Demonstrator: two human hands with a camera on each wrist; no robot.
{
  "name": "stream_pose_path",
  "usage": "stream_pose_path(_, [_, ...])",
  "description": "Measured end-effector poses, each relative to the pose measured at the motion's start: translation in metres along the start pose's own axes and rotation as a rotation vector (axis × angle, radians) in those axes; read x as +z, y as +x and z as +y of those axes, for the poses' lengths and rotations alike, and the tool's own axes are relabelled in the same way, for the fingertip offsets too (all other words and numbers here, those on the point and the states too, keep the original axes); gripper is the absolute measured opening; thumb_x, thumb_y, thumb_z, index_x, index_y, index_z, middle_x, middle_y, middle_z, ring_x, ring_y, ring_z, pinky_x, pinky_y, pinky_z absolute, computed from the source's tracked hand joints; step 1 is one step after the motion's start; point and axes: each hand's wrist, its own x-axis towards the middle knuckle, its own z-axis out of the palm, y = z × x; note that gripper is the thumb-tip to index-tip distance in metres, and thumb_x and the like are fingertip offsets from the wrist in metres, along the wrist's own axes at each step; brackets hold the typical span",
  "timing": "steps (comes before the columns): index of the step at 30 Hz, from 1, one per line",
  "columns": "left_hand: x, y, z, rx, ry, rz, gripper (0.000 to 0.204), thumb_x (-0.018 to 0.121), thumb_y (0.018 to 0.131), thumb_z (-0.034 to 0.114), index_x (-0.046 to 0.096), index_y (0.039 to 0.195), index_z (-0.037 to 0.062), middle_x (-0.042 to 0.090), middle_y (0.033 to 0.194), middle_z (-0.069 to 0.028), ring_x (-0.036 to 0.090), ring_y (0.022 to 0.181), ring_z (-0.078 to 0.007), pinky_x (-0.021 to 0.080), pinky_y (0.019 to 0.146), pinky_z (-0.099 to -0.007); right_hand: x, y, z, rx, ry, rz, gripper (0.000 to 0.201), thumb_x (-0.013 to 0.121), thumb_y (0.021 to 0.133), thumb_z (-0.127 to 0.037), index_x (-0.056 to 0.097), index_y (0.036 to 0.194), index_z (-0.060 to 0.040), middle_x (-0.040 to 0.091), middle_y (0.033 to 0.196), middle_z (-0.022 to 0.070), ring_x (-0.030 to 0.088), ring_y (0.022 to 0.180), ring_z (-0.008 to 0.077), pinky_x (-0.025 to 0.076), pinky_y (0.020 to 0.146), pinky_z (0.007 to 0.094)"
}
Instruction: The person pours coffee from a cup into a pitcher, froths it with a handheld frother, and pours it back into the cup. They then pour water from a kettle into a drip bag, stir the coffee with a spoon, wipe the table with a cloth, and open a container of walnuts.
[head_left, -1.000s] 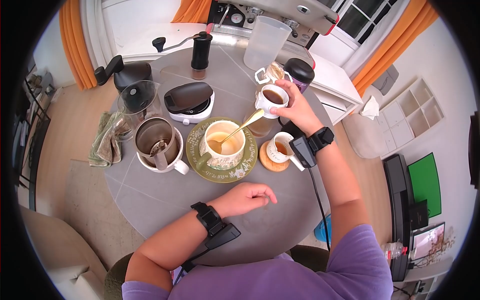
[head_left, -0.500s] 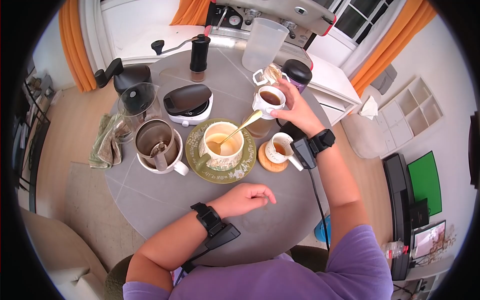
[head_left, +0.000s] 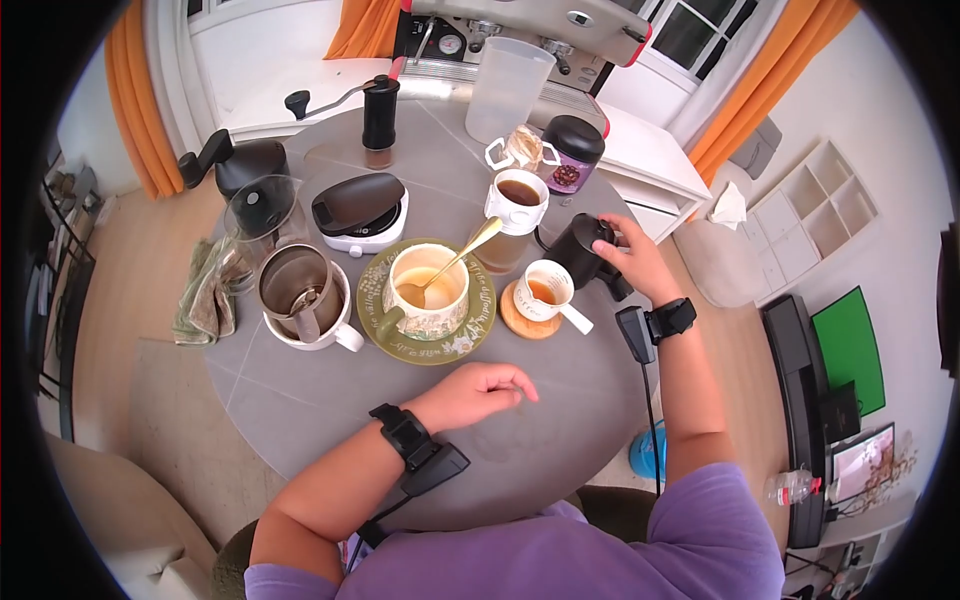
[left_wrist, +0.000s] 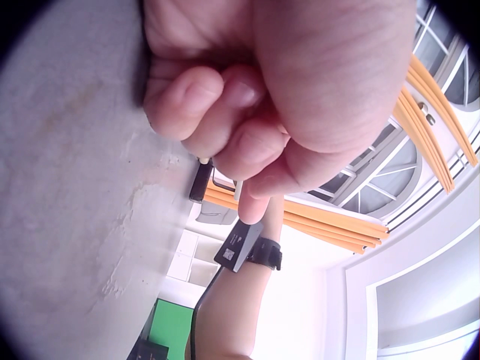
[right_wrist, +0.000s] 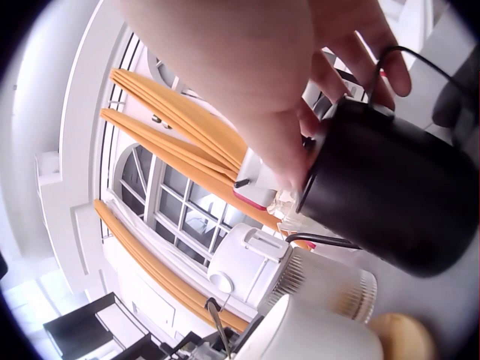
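My right hand [head_left: 640, 258] is at the top of a black kettle [head_left: 575, 248], thumb and fingers spread apart over its upper end. In the right wrist view the thumb touches the rim of the kettle [right_wrist: 397, 187] and the fingers reach past it. Left of it, a white cup [head_left: 517, 215] of dark coffee sits on a ribbed glass [right_wrist: 322, 285]. A small white jug [head_left: 545, 285] with amber liquid stands on a wooden coaster [head_left: 528, 322]. My left hand [head_left: 475, 395] rests on the table, fingers loosely curled and holding nothing.
A patterned mug [head_left: 430, 310] with a gold spoon [head_left: 455, 262] stands on a green saucer [head_left: 375, 340]. Farther left are a white cup [head_left: 345, 335] bearing a metal filter, a glass beaker and a cloth [head_left: 205, 300]. A scale [head_left: 365, 230], grinder [head_left: 380, 120] and clear pitcher [head_left: 510, 90] stand behind.
My right hand has let go of the white coffee cup and moved right and toward me, to the black kettle. The view has shifted slightly. My left hand stays in place.
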Motion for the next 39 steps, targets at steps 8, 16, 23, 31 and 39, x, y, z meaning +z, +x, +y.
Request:
stream_pose_path(8, [0.0, 0.001, 0.0, -0.008, 0.013, -0.003, 0.017, 0.047, 0.086, 0.007, 0.058, 0.099, 0.009, 0.039, 0.063, 0.0087, 0.032, 0.054, -0.0008, 0.027, 0.048, -0.0178, 0.004, -0.011, -0.012, 0.244, 0.064, 0.053, 0.045, 0.059, 0.082, -0.029, 0.047, 0.117, -0.0041, 0.058, 0.1, 0.0169, 0.06, 0.064, 0.0191, 0.048, 0.062, 0.0297])
stream_pose_path(16, [0.0, -0.001, 0.002, -0.047, -0.017, -0.012, 0.017, 0.047, 0.086, 0.008, 0.058, 0.099, 0.0091, 0.037, 0.062, 0.0089, 0.031, 0.053, -0.001, 0.026, 0.047, -0.0177, 0.007, -0.015, -0.018, 0.306, 0.094, 0.086, 0.049, 0.059, 0.081, -0.03, 0.044, 0.119, -0.0008, 0.056, 0.104, 0.0189, 0.061, 0.065, 0.02, 0.049, 0.062, 0.0309])
stream_pose_path(23, [0.0, 0.0, 0.0, -0.032, -0.013, -0.01, 0.017, 0.047, 0.086, 0.008, 0.058, 0.099, 0.0089, 0.038, 0.062, 0.0089, 0.031, 0.053, -0.0009, 0.026, 0.048, -0.0177, 0.006, 0.008, -0.05, -0.157, -0.121, 0.179, 0.059, 0.066, 0.073, -0.027, 0.042, 0.12, -0.0004, 0.05, 0.118, 0.0163, 0.044, 0.113, 0.0297, 0.036, 0.094, 0.0359])
stream_pose_path(31, [-0.001, 0.0, -0.001, -0.005, -0.009, 0.007, 0.018, 0.049, 0.083, 0.006, 0.06, 0.097, 0.0079, 0.043, 0.065, 0.0078, 0.036, 0.059, -0.0007, 0.031, 0.053, -0.0178, 0.04, 0.052, -0.064, -0.188, 0.25, -0.175, 0.083, 0.072, 0.07, -0.032, 0.026, 0.132, -0.0026, 0.037, 0.132, 0.0161, 0.033, 0.125, 0.0262, 0.024, 0.103, 0.0384])
stream_pose_path(39, [0.0, 0.001, -0.003, 0.03, 0.015, -0.001, 0.017, 0.048, 0.086, 0.007, 0.059, 0.099, 0.0081, 0.041, 0.065, 0.0091, 0.032, 0.055, 0.0, 0.028, 0.05, -0.0172, 0.052, 0.062, -0.062, -0.135, 0.393, -0.195, 0.076, 0.073, 0.068, -0.011, 0.029, 0.13, -0.0028, 0.042, 0.126, 0.0135, 0.043, 0.114, 0.0186, 0.035, 0.096, 0.0316])
